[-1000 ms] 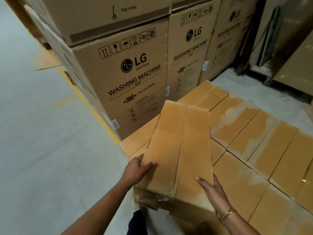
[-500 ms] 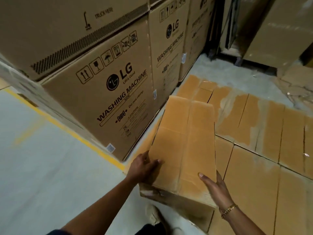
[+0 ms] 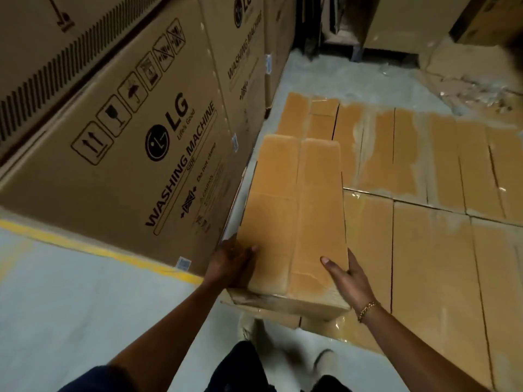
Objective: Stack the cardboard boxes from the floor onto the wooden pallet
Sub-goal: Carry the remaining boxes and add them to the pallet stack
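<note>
Fingers (image 3: pixel 328 263) of both hands clamp the near end of one long box (image 3: pixel 294 210). On the left hand (image 3: pixel 233 264) the thumb lies over the top edge and the rest curl down the left wall, mostly hidden. On the right hand (image 3: pixel 346 278) the thumb presses the top face near the corner while the other fingers wrap the right wall out of sight. A bracelet (image 3: pixel 366 309) sits on that wrist.

The box points away from the person, above the left edge of a flat layer of laid boxes (image 3: pixel 424 250). Whether its far end rests on that layer cannot be told, and no pallet shows beneath it.

Judging by the two-handed hold at one end, the box is probably of moderate weight and stiff enough not to sag. Its top flaps meet in a long centre seam, and the near corner looks creased, so the cardboard likely dents under hard pinching. Glossy film on the layer suggests a slick surface. The safest hold would be the long side walls or lower edges, not the flaps.

Tall cartons (image 3: pixel 127 151) printed for washing machines stand just to the left, leaving a narrow gap. Beyond them is grey floor (image 3: pixel 70 306) with a yellow line (image 3: pixel 99 247).
</note>
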Demonstrator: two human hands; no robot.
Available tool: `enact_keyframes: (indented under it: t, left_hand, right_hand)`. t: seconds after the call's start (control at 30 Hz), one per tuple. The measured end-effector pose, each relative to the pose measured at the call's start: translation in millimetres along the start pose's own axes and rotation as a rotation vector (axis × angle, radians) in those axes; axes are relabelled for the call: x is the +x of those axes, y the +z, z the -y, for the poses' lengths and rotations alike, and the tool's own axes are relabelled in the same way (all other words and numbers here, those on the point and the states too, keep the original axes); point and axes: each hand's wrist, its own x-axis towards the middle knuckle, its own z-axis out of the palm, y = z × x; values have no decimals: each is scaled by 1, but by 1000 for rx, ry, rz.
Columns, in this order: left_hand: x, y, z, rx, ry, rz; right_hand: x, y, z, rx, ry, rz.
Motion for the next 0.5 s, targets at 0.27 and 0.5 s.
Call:
enact_keyframes:
  t: [0.27, 0.5]
  left_hand:
    - [62, -21, 43, 41, 50, 62]
    - [73, -23, 79, 66, -86, 163]
  right_hand:
    - [28, 59, -11, -24, 86, -93]
    - [51, 80, -66, 43, 185, -9]
